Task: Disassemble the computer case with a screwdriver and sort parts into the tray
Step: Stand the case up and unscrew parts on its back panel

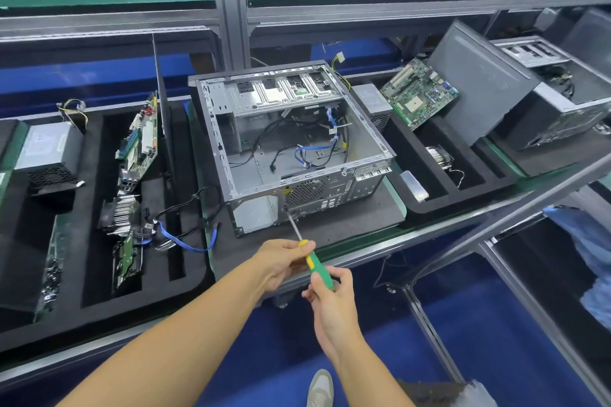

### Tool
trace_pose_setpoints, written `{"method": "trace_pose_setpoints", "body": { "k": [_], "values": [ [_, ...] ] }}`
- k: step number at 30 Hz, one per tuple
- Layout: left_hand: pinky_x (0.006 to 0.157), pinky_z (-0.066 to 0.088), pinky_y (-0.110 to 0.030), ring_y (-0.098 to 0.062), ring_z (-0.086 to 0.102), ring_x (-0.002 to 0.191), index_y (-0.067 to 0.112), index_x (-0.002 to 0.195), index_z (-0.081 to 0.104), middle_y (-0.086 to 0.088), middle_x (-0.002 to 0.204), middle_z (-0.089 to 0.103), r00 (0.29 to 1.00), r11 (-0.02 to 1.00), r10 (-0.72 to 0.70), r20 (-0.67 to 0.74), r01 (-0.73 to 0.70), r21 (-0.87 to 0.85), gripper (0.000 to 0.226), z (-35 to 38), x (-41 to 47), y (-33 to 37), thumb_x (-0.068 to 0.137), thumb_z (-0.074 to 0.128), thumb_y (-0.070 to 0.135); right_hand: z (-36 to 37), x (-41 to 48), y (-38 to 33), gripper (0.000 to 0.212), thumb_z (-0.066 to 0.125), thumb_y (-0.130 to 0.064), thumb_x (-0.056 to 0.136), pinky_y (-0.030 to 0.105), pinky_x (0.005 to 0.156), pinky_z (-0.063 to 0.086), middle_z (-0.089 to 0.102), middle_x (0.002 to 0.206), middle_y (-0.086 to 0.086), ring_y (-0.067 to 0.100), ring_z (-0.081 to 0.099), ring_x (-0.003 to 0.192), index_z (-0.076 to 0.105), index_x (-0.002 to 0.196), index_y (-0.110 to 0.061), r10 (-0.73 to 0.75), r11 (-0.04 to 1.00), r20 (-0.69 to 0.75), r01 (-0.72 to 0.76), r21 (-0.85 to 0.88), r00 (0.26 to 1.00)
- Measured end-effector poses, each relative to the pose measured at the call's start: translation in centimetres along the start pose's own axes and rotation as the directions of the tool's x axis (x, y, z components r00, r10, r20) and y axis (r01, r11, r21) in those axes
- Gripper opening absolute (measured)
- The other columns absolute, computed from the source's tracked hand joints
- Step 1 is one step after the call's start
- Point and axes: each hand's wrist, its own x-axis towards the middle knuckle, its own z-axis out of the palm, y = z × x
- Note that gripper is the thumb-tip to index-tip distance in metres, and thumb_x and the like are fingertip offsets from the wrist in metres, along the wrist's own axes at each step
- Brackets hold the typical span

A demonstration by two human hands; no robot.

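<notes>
Your right hand (330, 299) gripped the green part of the screwdriver (310, 251) handle, fingers wrapped around it. Your left hand (281, 258) pinched the yellow collar of the same handle where the metal shaft began. The shaft ran up and left from your hands, and its tip sat against the rear panel of the computer case (294, 142), just below the round fan grille.

The case lay on its side on a black mat on the table (363, 251), with its open side facing up. Inside it you could see loose black and blue cables and the bare metal floor, with the drive cage at the far end.

To your left stood a black foam tray (99, 291), right beside the case. Its slots held a power supply (49, 149), a circuit board (142, 139) standing on edge, a heatsink (122, 211) and a tangle of blue and black cables (185, 235).

To your right a second tray (463, 188) held another circuit board (420, 92) leaning against a dark side panel (476, 82), with a cooler (438, 154) in a slot nearer you. Another case (562, 99) stood further right.
</notes>
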Motion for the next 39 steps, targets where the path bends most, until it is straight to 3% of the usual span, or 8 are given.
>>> {"method": "trace_pose_setpoints", "body": {
  "k": [3, 8, 12, 18, 24, 30, 34, 39],
  "values": [
    [0.067, 0.060, -0.027, -0.021, 0.073, 0.081, -0.007, 0.103, 0.067, -0.018, 0.094, 0.073, 0.999, 0.997, -0.027, 0.033, 0.029, -0.075, 0.013, -0.2, -0.1, 0.2, 0.090, 0.066, -0.002, 0.0, 0.0, -0.3, 0.019, 0.063, -0.008, 0.098, 0.033, 0.073, 0.054, 0.054, 0.102, 0.017, 0.014, 0.060, 0.065, 0.051, 0.114, -0.007, 0.036, 0.993, 0.020, -0.038, 0.109, 0.999],
    [0.077, 0.060, -0.031, -0.027, 0.073, 0.097, -0.008, 0.122, 0.056, -0.021, 0.109, 0.073, 0.995, 0.988, -0.010, 0.101, 0.025, -0.151, 0.026, -0.3, -0.4, -0.1, 0.096, 0.052, -0.009, -0.2, 0.3, -0.7, 0.047, 0.049, -0.045, 0.104, 0.033, 0.048, 0.049, 0.057, 0.067, 0.011, 0.021, 0.054, 0.056, 0.059, 0.114, 0.000, 0.286, 0.920, 0.042, -0.287, 0.268, 0.957],
    [0.092, 0.057, -0.038, -0.027, 0.068, 0.107, -0.007, 0.117, 0.060, -0.018, 0.113, 0.071, 0.991, 0.998, -0.016, 0.136, 0.024, -0.054, 0.025, -0.6, -0.7, -0.1, 0.098, 0.060, 0.008, 0.1, 0.4, -0.5, 0.015, 0.050, -0.020, 0.106, 0.030, 0.053, 0.048, 0.054, 0.078, 0.013, 0.017, 0.052, 0.059, 0.051, 0.109, -0.006, 0.129, 0.984, -0.006, -0.127, 0.122, 0.992],
    [0.065, 0.058, -0.025, -0.020, 0.072, 0.073, -0.002, 0.089, 0.068, -0.014, 0.083, 0.074, 0.997, 0.996, -0.058, 0.055, 0.054, 0.076, 0.017, 0.1, -0.6, -0.8, 0.088, 0.074, 0.014, 0.2, 0.0, -0.4, 0.020, 0.057, 0.001, 0.099, 0.033, 0.070, 0.052, 0.052, 0.095, 0.014, 0.013, 0.056, 0.060, 0.049, 0.114, -0.009, 0.048, 0.994, 0.023, -0.050, 0.097, 0.999],
    [0.076, 0.060, -0.033, -0.028, 0.072, 0.098, -0.009, 0.114, 0.064, -0.022, 0.110, 0.071, 0.972, 0.981, -0.106, 0.211, 0.137, -0.140, 0.022, -0.2, -0.9, 0.0, 0.093, 0.061, 0.000, -0.1, -0.4, -0.9, 0.048, 0.050, -0.050, 0.102, 0.032, 0.047, 0.047, 0.053, 0.069, 0.010, 0.020, 0.051, 0.055, 0.059, 0.114, -0.005, 0.262, 0.919, 0.063, -0.269, 0.288, 0.963],
    [0.078, 0.060, -0.030, -0.023, 0.070, 0.088, -0.004, 0.102, 0.069, -0.018, 0.098, 0.072, 0.994, 0.997, -0.079, 0.069, 0.080, -0.012, 0.021, 0.4, -0.5, -0.7, 0.090, 0.072, 0.013, -0.5, 0.2, -0.7, 0.007, 0.053, -0.009, 0.103, 0.029, 0.056, 0.049, 0.050, 0.084, 0.012, 0.015, 0.051, 0.059, 0.048, 0.108, -0.008, 0.056, 0.988, 0.015, -0.057, 0.142, 0.998],
    [0.083, 0.058, -0.030, -0.020, 0.067, 0.079, -0.001, 0.091, 0.071, -0.014, 0.087, 0.072, 0.999, 0.999, -0.037, -0.009, 0.037, 0.031, 0.021, 0.8, -0.2, -1.2, 0.086, 0.076, 0.019, -0.3, 0.2, -0.8, 0.029, 0.054, 0.009, 0.097, 0.030, 0.072, 0.054, 0.056, 0.108, 0.018, 0.015, 0.059, 0.069, 0.046, 0.113, -0.013, -0.018, 0.999, 0.039, 0.016, 0.051, 0.999],
    [0.079, 0.058, -0.025, -0.019, 0.069, 0.083, -0.011, 0.112, 0.066, -0.016, 0.094, 0.069, 0.988, 0.999, -0.051, 0.143, 0.053, -0.009, 0.029, -0.4, -0.8, -0.4, 0.093, 0.067, 0.011, 0.2, 0.2, -1.2, 0.034, 0.059, -0.037, 0.101, 0.037, 0.066, 0.057, 0.056, 0.088, 0.014, 0.021, 0.057, 0.067, 0.055, 0.115, -0.007, 0.099, 0.962, 0.041, -0.106, 0.252, 0.994]
  ]
}}
